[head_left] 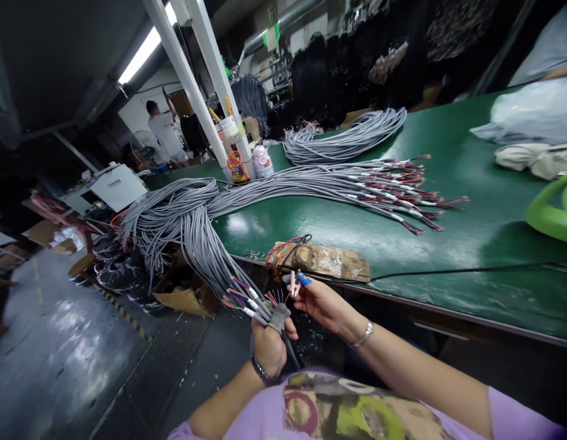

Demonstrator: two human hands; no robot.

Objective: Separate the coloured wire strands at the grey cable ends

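Below the table's front edge, my left hand (269, 349) is closed around the ends of several grey cables (260, 311). Thin coloured wires (275, 297) fan out above the fist, and a dull grey wrap (280, 316) lies against the thumb side. Close beside it, my right hand (320, 304) pinches a small pale pink clip-like tool (294, 285) near the wire tips. Something blue (304, 279) covers a fingertip of that hand. Whether the tool touches a wire is too small to tell.
A long bundle of grey cables (283, 183) crosses the green table (476, 244), stripped ends to the right. A coiled bundle (347, 137) lies behind. Near the edge sits a worn wooden block (338, 261) with a black cord. A green plastic object (553, 208) stands right. Another person (167, 131) is far back.
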